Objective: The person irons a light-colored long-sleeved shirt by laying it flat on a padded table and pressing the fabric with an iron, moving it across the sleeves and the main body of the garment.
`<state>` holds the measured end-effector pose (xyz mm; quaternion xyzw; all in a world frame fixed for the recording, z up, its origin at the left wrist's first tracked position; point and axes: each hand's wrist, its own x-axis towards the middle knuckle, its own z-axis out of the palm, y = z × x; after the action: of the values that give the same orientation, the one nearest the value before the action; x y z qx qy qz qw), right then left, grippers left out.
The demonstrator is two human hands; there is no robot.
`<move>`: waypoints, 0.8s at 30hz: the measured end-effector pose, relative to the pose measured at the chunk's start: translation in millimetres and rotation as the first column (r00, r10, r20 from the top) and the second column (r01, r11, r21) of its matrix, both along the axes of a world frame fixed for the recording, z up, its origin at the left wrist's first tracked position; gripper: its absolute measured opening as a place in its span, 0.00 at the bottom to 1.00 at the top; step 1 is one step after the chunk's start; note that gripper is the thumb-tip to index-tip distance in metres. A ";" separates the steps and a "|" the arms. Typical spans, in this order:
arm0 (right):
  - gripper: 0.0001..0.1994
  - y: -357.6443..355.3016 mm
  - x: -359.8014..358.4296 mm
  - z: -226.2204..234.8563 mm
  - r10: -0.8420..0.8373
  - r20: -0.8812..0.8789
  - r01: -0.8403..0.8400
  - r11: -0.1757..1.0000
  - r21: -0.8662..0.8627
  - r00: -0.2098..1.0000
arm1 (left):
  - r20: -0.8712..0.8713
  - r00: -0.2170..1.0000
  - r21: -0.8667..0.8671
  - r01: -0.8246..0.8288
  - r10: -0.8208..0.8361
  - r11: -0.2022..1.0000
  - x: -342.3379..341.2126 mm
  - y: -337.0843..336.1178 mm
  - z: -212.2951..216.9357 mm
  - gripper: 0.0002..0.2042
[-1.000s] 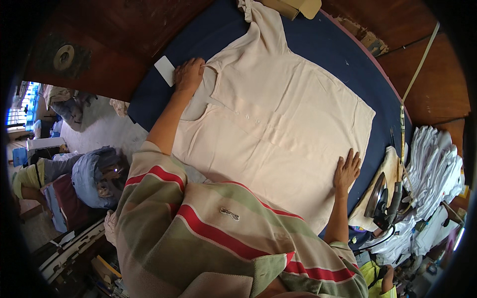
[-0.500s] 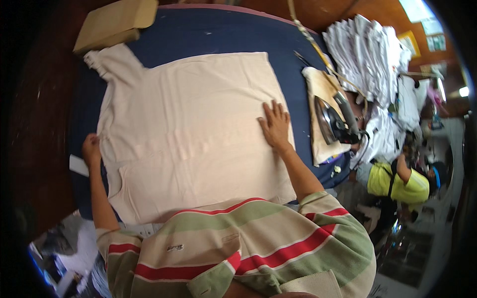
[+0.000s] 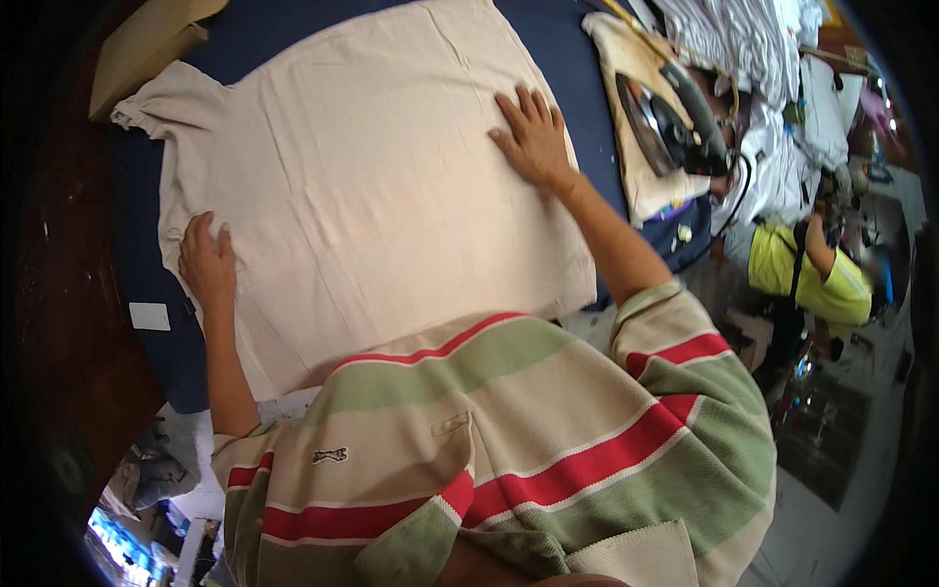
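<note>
A pale cream garment (image 3: 381,176) lies spread over a dark blue covered table (image 3: 298,24), a short gathered sleeve at its far left. My left hand (image 3: 207,259) rests on the garment's left side, palm down with fingers stretched. Near the opposite side, my right hand (image 3: 533,137) lies flat on the cloth, its fingers spread. Some creases run across the cloth between the two hands. To the right of my right hand an iron (image 3: 675,122) rests on a folded cream cloth pad (image 3: 611,59).
A cardboard box (image 3: 147,49) stands at the far left corner. By the table's left edge lies a small white card (image 3: 150,316). White garments (image 3: 748,49) are piled beyond the iron. A person in a yellow top (image 3: 807,274) is at the right.
My left hand has moved from the garment's left edge onto the cloth, its fingers now stretched out. My right hand stays flat. The view has shifted, and the cloth looks closer and smoother.
</note>
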<state>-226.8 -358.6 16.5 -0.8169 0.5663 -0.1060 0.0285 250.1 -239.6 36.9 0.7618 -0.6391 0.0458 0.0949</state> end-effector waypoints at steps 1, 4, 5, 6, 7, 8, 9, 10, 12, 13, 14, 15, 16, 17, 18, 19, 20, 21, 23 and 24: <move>0.28 -4.3 -9.1 4.6 0.043 0.041 -0.045 0.998 0.054 0.998 | -0.008 1.000 -0.034 -0.011 0.011 0.999 -4.7 4.1 -6.5 0.15; 0.28 8.5 -24.8 24.0 0.101 0.053 -0.104 0.993 0.052 0.994 | -0.028 0.999 -0.103 -0.036 0.034 0.994 -3.8 9.3 -25.7 0.16; 0.27 13.8 -30.2 29.7 0.111 0.031 -0.112 0.993 0.022 0.993 | -0.040 0.999 -0.102 -0.039 0.035 0.994 -2.3 7.6 -27.2 0.16; 0.26 21.4 -33.5 34.8 0.100 0.072 -0.102 0.994 0.028 0.992 | -0.049 0.998 -0.099 -0.043 0.038 0.994 -1.3 6.6 -26.9 0.16; 0.25 31.9 -36.2 40.1 0.088 0.113 -0.093 0.995 0.033 0.990 | -0.046 0.998 -0.101 -0.048 0.043 0.994 -2.1 6.0 -26.7 0.16; 0.24 44.5 -39.5 42.7 0.077 0.153 -0.083 0.996 0.038 0.985 | -0.053 0.998 -0.096 -0.045 0.040 0.994 -3.1 5.6 -28.0 0.16; 0.23 58.3 -41.6 44.9 0.077 0.210 -0.088 0.995 0.043 0.975 | -0.057 0.997 -0.094 -0.047 0.042 0.994 -2.3 7.4 -26.9 0.15; 0.21 69.8 -43.5 47.5 0.081 0.265 -0.096 0.994 0.042 0.961 | -0.063 0.997 -0.097 -0.054 0.048 0.994 -1.9 6.5 -27.6 0.15; 0.18 95.6 -40.5 57.4 0.065 0.359 -0.088 0.995 0.050 0.931 | -0.050 0.998 -0.112 -0.042 0.037 0.993 -1.2 8.5 -25.9 0.15; 0.16 111.0 -36.8 64.6 0.041 0.396 -0.071 0.996 0.061 0.917 | -0.045 0.998 -0.119 -0.041 0.035 0.992 -1.2 8.9 -27.0 0.15; 0.14 125.8 -33.6 71.1 0.020 0.432 -0.057 0.996 0.072 0.902 | -0.043 0.999 -0.124 -0.021 0.015 0.992 -1.0 6.9 -28.6 0.15; 0.13 140.3 -32.7 74.3 0.001 0.497 -0.039 0.997 0.068 0.868 | -0.037 0.999 -0.131 0.000 -0.004 0.991 -0.6 3.0 -29.6 0.15; 0.11 155.1 -29.7 75.7 -0.019 0.561 -0.024 0.997 0.069 0.828 | -0.028 0.999 -0.134 0.018 -0.022 0.991 2.2 1.1 -30.0 0.15; 0.10 171.0 -25.5 78.9 -0.115 0.599 0.017 0.986 0.167 0.792 | -0.020 1.000 -0.146 0.012 -0.015 0.989 4.5 1.4 -29.9 0.15; 0.09 186.1 -22.4 83.1 -0.210 0.622 0.051 0.963 0.264 0.755 | -0.015 1.000 -0.161 0.004 -0.007 0.987 4.4 1.8 -29.6 0.15; 0.08 199.9 -21.4 82.9 -0.247 0.634 0.027 0.942 0.336 0.733 | -0.012 1.000 -0.177 -0.007 0.005 0.984 4.3 3.5 -29.6 0.15; 0.08 214.0 -22.1 80.4 -0.281 0.643 -0.003 0.915 0.404 0.713 | 0.001 1.000 -0.176 -0.022 0.022 0.984 4.3 6.3 -29.7 0.15; 0.08 224.9 -23.2 81.0 -0.314 0.606 0.005 0.890 0.456 0.730 | 0.003 0.999 -0.170 -0.045 0.046 0.984 3.7 8.4 -34.6 0.15; 0.07 245.3 -28.7 73.0 -0.363 0.568 0.025 0.857 0.515 0.739 | -0.003 0.998 -0.179 -0.064 0.065 0.982 5.8 9.2 -40.4 0.15; 0.07 253.7 -32.2 68.1 -0.389 0.559 0.048 0.848 0.528 0.733 | -0.020 0.998 -0.189 -0.054 0.051 0.980 5.8 5.6 -44.3 0.15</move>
<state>-259.0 -104.9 84.6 -0.6205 0.6239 -0.2401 0.4101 256.0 -234.1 -7.4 0.7662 -0.6108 0.1031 0.1707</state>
